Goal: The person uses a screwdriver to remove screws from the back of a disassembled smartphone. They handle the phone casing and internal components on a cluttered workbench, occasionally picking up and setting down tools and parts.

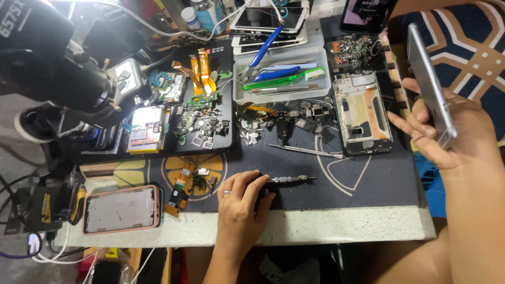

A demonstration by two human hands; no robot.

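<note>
My left hand [240, 202] rests on the dark work mat [363, 181] near the table's front edge, fingers closed around the black handle of a small precision screwdriver [288, 180] whose metal shaft points right. A ring sits on one finger. My right hand [455, 134] is raised at the right, beyond the table edge, holding a silver phone [430, 84] edge-on and tilted. An opened phone frame [362, 113] with its insides exposed lies on the mat just left of that hand.
A microscope [52, 63] stands at the far left. A clear tray [281, 76] holds a toothbrush, tweezers and blue-handled cutters. Loose parts, flex cables and circuit boards [147, 129] litter the mat. A phone in a pink case [121, 209] lies at the front left; stacked phones [268, 23] sit at the back.
</note>
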